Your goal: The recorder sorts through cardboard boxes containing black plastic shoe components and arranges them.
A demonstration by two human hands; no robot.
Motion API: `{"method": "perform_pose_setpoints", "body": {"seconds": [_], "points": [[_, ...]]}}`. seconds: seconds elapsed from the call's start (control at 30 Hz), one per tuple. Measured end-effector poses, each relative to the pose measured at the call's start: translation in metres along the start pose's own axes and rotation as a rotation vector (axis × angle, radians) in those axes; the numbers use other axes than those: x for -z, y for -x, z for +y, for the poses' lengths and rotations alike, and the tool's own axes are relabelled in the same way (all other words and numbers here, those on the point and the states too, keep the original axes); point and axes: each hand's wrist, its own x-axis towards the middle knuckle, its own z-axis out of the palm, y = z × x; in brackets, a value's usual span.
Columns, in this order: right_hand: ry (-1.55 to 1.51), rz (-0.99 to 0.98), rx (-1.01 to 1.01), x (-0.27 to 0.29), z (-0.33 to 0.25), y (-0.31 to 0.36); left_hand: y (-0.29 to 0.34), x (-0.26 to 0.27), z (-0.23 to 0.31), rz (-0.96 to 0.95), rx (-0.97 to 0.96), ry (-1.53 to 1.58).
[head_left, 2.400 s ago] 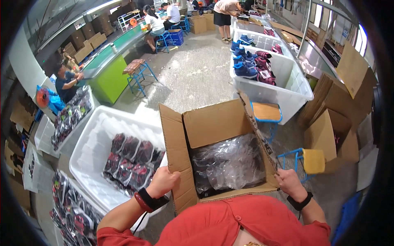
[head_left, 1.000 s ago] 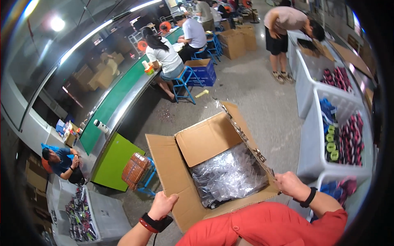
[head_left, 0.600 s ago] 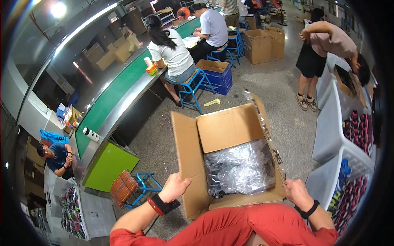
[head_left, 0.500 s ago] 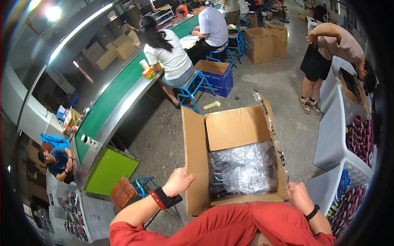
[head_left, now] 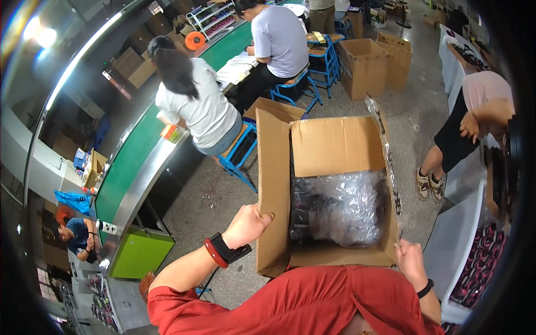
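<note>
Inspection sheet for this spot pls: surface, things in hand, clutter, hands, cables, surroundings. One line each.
Surface: speckled grey floor; the box is held above it.
Things in hand: open cardboard box, crumpled clear plastic inside over dark contents, not identifiable.
Clutter: two brown cartons standing on the floor beyond.
Hands: left hand grips the left flap; right hand grips the right edge.
Cables: thin dark cord below the left wrist; ends not visible.
Surroundings: people seated at a green-topped bench; person in pink top standing at right, near white bins.
</note>
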Motion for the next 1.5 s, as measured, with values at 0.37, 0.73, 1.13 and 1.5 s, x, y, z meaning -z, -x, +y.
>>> {"method": "perform_pose_setpoints", "body": {"seconds": [0.37, 0.73, 1.13, 1.5], "points": [[-0.104, 0.001, -0.019, 0.049, 0.120, -0.280, -0.332, -0.009, 0.117, -0.059, -0.153, 0.066], [-0.090, 0.119, -0.237, 0.106, 0.288, -0.498, -0.665, -0.096, 0.317, -0.232, -0.364, -0.172], [-0.050, 0.331, -0.447, 0.242, 0.472, -0.719, -0.955, -0.224, 0.549, -0.328, -0.474, -0.286], [0.020, 0.253, -0.597, 0.361, 0.690, -0.907, -1.216, -0.378, 0.791, -0.494, -0.294, -0.490]]}}
